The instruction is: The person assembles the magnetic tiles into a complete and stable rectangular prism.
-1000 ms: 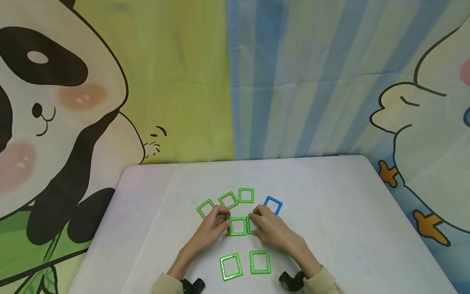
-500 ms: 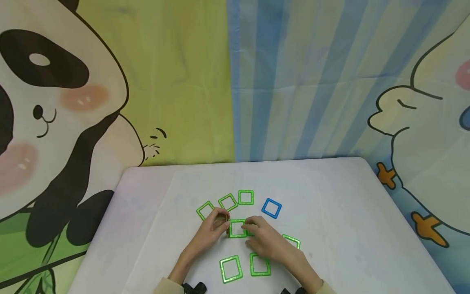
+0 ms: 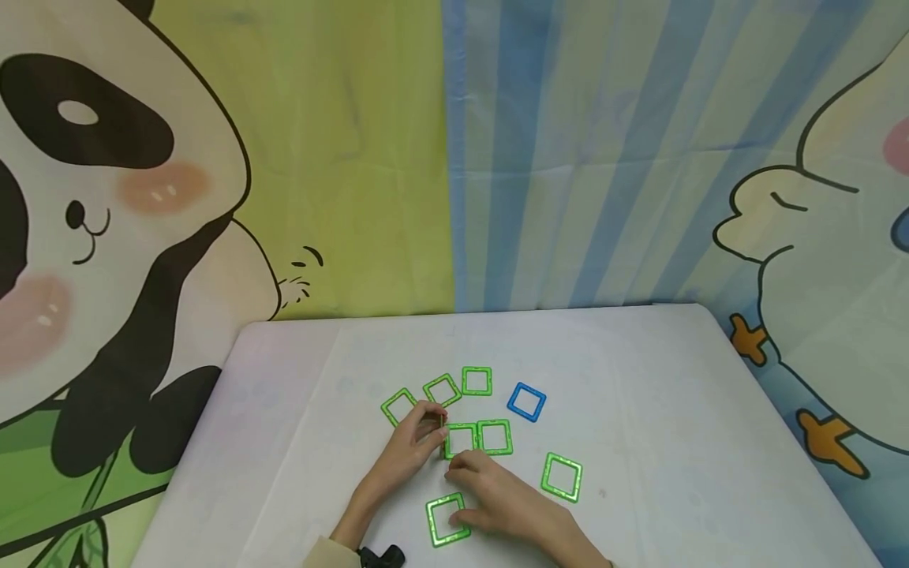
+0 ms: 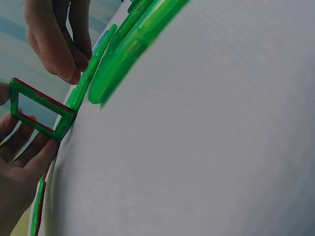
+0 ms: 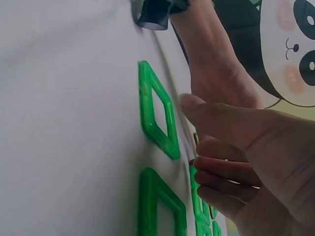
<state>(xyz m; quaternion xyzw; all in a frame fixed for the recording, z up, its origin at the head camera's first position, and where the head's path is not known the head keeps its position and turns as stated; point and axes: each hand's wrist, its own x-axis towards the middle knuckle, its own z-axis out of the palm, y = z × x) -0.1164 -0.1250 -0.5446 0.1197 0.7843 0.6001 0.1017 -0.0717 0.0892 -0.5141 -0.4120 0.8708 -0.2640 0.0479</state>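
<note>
In the head view my left hand (image 3: 413, 443) pinches a square magnetic tile on edge. The left wrist view shows this upright tile (image 4: 42, 98) as a green frame with red along its edges, its lower side at a flat green tile. Two flat green tiles, a left one (image 3: 461, 427) and a right one (image 3: 509, 438), lie side by side by that hand. My right hand (image 3: 507, 505) is lower, fingers loosely bent, holding nothing visible. Its thumb reaches over a near green tile (image 3: 430, 525); whether it touches is unclear. Another near tile is hidden beneath this hand in the head view.
Farther back, several green tiles lie in an arc, including one frame (image 3: 476, 369). A blue tile (image 3: 540, 408) lies right of them, and a separate green tile (image 3: 545, 471) lies at right. The white table (image 3: 675, 426) meets printed cloth backdrops (image 3: 383, 158).
My right hand has left the right tile of the joined pair and moved toward me and left, over the near tiles. My left hand keeps its pinch on the upright tile.
</note>
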